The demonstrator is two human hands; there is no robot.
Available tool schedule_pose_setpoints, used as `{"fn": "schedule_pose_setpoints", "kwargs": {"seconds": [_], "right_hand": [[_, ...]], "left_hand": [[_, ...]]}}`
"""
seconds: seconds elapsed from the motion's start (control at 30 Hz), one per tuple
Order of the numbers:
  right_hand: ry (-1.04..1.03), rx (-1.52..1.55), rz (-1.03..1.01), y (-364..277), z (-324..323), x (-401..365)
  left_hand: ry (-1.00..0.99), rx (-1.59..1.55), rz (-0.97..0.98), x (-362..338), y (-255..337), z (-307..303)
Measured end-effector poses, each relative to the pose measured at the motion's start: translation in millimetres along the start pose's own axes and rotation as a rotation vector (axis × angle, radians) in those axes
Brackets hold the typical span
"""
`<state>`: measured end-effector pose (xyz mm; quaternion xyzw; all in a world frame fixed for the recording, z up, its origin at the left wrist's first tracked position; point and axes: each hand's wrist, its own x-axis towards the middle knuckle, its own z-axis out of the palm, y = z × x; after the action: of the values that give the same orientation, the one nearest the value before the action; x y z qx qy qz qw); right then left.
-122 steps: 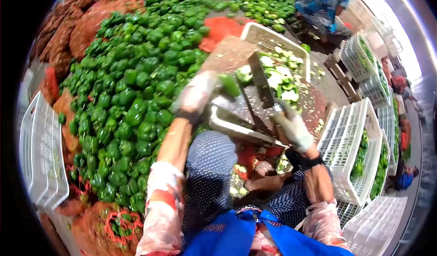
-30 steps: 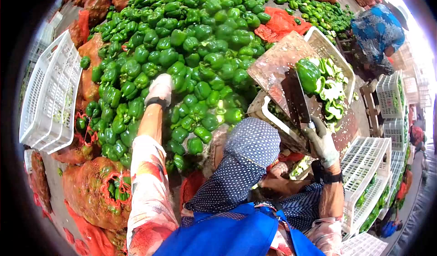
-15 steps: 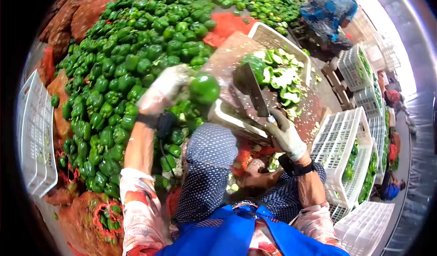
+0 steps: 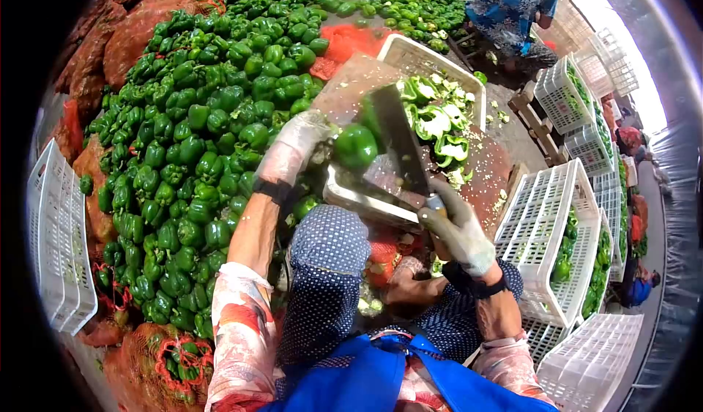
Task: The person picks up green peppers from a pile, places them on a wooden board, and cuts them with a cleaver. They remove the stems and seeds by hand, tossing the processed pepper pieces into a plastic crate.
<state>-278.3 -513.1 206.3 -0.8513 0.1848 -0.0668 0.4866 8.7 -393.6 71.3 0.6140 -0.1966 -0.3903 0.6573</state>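
Observation:
My left hand (image 4: 306, 135), in a pale glove, has its blurred fingers round the left side of a whole green pepper (image 4: 356, 146). Just right of that pepper is the broad dark blade of a cleaver (image 4: 404, 145), tilted over the brown board (image 4: 351, 83). My gloved right hand (image 4: 460, 229) is closed on the cleaver's handle. Cut green peppers (image 4: 432, 121) lie beyond the blade, by a pale crate (image 4: 480, 108). Another green pepper is partly hidden behind the blade. A pale container (image 4: 373, 205) stands below the board's near edge.
A large heap of green peppers (image 4: 183, 170) spreads on the left, with mesh sacks (image 4: 139, 39) behind it. White crates (image 4: 542, 229) stand at the right, another (image 4: 58, 244) at far left. A person in blue patterned clothing (image 4: 512, 9) bends at the upper right.
My left hand and the whole pepper have moved right, closer to the blade. The cleaver stands more upright, still in my right hand. The whole view has shifted slightly.

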Motion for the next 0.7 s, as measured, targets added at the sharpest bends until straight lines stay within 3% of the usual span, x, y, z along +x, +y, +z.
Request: {"fn": "schedule_pose_setpoints", "kwargs": {"seconds": [0.1, 0.17, 0.2, 0.23, 0.33, 0.37, 0.4, 0.43, 0.53, 0.6, 0.63, 0.7], "right_hand": [[0.048, 0.179, 0.092, -45, 5, -7], [0.030, -0.073, 0.011, -22, 17, 14], [-0.147, -0.261, 0.115, 0, 17, 32], [-0.231, -0.305, -0.037, 48, 23, 41], [-0.178, -0.175, 0.168, 42, 25, 40], [-0.158, -0.242, 0.068, 46, 26, 39], [-0.177, -0.192, 0.105, 45, 24, 44], [-0.200, -0.135, 0.157, 45, 25, 42], [-0.184, -0.196, 0.117, 37, 26, 42], [-0.175, -0.257, 0.205, 28, 21, 39], [-0.144, -0.205, 0.188, 53, 19, 35], [-0.133, -0.132, 0.279, 52, 10, 27]], "left_hand": [[0.014, -0.097, 0.041, 2, -6, 2], [0.009, -0.170, 0.075, -2, -5, 3], [0.005, -0.189, 0.110, -7, -1, 7], [-0.001, -0.201, 0.149, -9, 4, 8], [-0.044, -0.161, -0.028, -29, 12, 3], [-0.025, -0.176, -0.006, -38, 24, 11], [0.016, -0.090, 0.067, -23, 7, 13], [0.000, -0.218, 0.184, -11, -15, 12], [-0.010, -0.171, 0.183, 6, -40, 2], [-0.064, -0.310, -0.049, -16, -14, -2], [-0.014, -0.476, -0.003, -13, -16, -1], [0.007, -0.373, 0.155, -20, -5, 3]]}}
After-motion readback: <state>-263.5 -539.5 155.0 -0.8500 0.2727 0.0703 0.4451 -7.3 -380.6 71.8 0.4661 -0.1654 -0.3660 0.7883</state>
